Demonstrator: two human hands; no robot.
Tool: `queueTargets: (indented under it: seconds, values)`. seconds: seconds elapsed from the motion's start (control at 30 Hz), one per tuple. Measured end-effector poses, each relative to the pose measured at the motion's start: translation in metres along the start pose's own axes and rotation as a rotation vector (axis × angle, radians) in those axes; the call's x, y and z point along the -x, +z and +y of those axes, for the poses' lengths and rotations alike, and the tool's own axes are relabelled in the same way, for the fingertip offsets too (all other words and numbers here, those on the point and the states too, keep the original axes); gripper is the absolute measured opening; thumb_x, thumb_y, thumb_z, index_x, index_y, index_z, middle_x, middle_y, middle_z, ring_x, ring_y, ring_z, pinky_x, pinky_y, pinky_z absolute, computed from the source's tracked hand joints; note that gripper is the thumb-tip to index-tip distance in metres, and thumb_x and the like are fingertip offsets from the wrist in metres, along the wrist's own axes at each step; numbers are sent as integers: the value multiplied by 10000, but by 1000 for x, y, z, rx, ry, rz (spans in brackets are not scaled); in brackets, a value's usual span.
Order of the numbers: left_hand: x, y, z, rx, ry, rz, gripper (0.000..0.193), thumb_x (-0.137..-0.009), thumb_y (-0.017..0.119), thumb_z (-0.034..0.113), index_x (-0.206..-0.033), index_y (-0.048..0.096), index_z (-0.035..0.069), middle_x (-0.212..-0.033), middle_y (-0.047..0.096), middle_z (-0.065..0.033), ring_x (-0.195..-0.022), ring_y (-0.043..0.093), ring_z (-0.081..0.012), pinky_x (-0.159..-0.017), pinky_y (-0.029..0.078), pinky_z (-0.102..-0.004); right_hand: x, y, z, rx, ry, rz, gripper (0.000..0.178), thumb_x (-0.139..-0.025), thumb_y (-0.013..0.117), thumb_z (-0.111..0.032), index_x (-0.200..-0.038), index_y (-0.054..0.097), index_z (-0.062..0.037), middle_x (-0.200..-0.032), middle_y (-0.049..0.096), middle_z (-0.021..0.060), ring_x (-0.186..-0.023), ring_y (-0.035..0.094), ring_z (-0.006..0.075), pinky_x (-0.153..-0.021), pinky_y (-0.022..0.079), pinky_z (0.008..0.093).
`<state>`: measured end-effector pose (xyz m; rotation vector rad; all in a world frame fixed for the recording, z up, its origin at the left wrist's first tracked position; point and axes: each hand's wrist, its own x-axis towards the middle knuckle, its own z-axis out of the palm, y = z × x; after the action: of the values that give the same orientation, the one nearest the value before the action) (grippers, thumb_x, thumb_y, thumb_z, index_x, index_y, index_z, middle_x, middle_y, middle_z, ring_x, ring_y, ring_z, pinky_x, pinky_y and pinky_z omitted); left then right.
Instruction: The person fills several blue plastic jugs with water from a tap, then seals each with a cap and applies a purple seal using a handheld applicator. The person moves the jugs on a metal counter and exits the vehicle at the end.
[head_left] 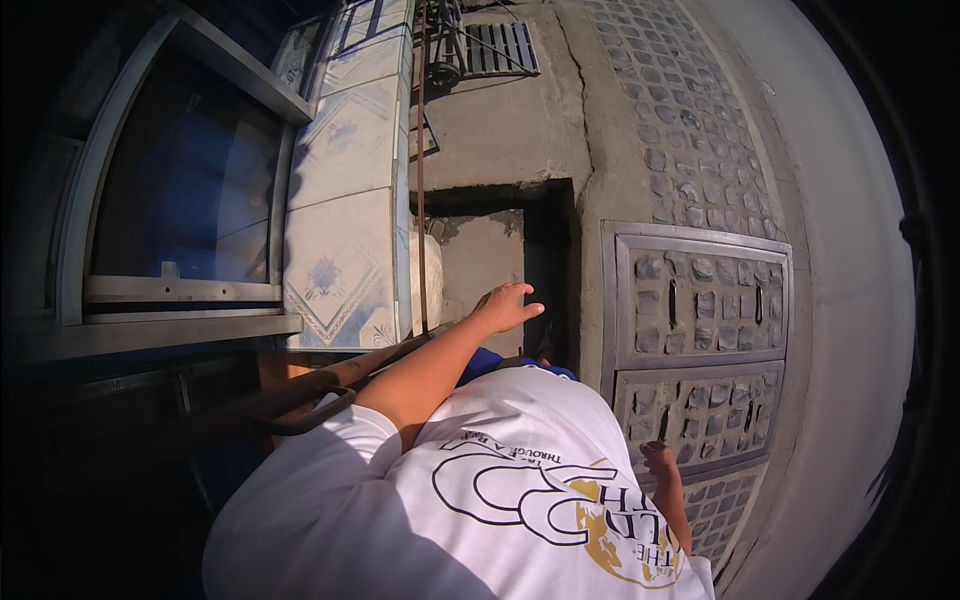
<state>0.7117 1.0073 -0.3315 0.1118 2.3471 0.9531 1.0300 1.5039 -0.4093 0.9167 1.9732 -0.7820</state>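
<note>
My left hand (508, 307) reaches out in front of my white shirt (470, 480), above a sunken concrete recess (482, 265) in the ground. Its thumb and forefinger are apart with nothing between them; the other fingers are mostly hidden. Beside my body on the right, my right hand (660, 459) hangs low over stone-set ground covers (705, 405). That hand is small and shaded, so I cannot make out its fingers or anything in them. A thin rusty rod (421, 150) runs up the picture just left of my left hand.
On the left are a tiled ledge (340, 220) and a metal-framed window (190, 190). A brown rail (340, 378) passes by my left arm. Metal-framed stone covers (705, 300) lie at right, beside a pale wall (850, 250). Farther ahead lies a slatted grate (502, 48).
</note>
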Motion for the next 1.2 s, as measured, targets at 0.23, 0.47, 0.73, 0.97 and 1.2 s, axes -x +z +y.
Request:
queueTargets:
  seconds: [0.23, 0.47, 0.73, 0.97, 1.2]
  values:
    - [-91, -92, -14, 316, -441, 472, 907, -863, 649, 598, -1532, 300, 95, -1532, 402, -190, -1407, 398, -351, -1146, 350, -423, -121, -237, -214, -582, -207, 280, 429, -938, 662, -366, -1284, 599, -121, -1007, 689, 31, -763, 626, 161, -586, 457, 279]
    - [-19, -297, -180, 910, -1006, 1646, 1110, -802, 687, 630, -1529, 162, -24, -1435, 412, -350, -1278, 499, -471, -1048, 452, -517, -44, -136, -500, -225, -751, -131, 511, -982, 615, -377, -1363, 539, -45, -1213, 656, 74, -1069, 635, 195, -896, 480, 312]
    - [157, -381, -285, 460, -1103, 2234, 951, -847, 646, 606, -1394, 349, -114, -1325, 495, -365, -1200, 551, -476, -999, 486, -510, -112, -84, -579, 973, -663, -389, 573, -893, 694, -338, -1329, 551, 6, -1183, 680, 211, -1104, 660, 319, -945, 514, 384]
    - [156, -370, -280, 424, -1156, 2314, 886, -806, 738, 538, -1383, 413, -51, -1362, 528, -266, -1228, 553, -408, -1012, 459, -444, -149, -95, -778, 1240, -718, -248, 596, -868, 701, -370, -1320, 565, -5, -1205, 668, 238, -1127, 646, 357, -965, 507, 428]
    - [112, -420, -255, 355, -748, 2026, 805, -771, 801, 444, -1354, 493, -18, -1236, 629, -249, -1140, 620, -394, -960, 480, -438, -66, 42, -1044, 1004, -1265, -215, 523, -855, 720, -317, -1284, 595, -45, -1186, 667, 228, -1020, 681, 351, -879, 547, 435]
